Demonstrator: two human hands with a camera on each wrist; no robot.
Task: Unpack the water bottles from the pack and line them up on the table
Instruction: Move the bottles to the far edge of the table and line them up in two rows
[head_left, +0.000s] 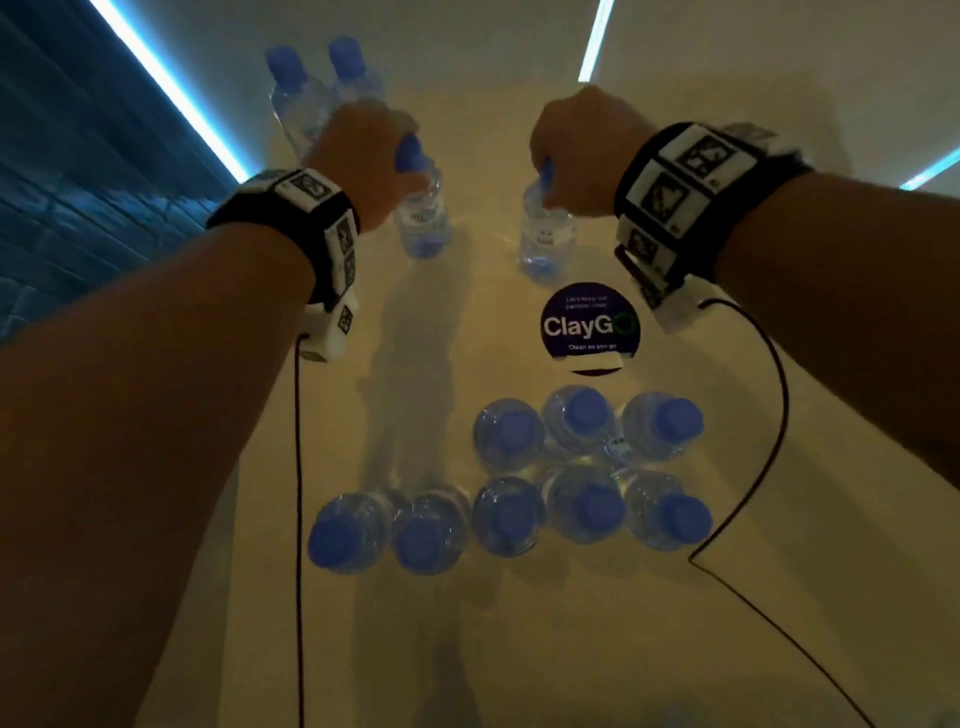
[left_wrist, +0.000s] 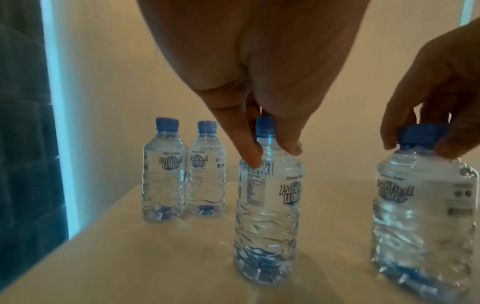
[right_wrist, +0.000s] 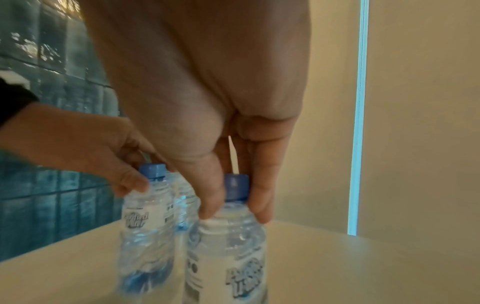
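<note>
My left hand pinches the neck of a clear blue-capped water bottle, seen upright on the table in the left wrist view. My right hand grips another bottle by its cap and shoulder. Two bottles stand side by side at the table's far left. Near me, several capped bottles stand clustered in two rows.
The cream table carries a round dark "ClayGo" sticker between the held bottles and the cluster. A blue tiled wall runs on the left, a pale wall behind. Thin black cables hang from both wrists.
</note>
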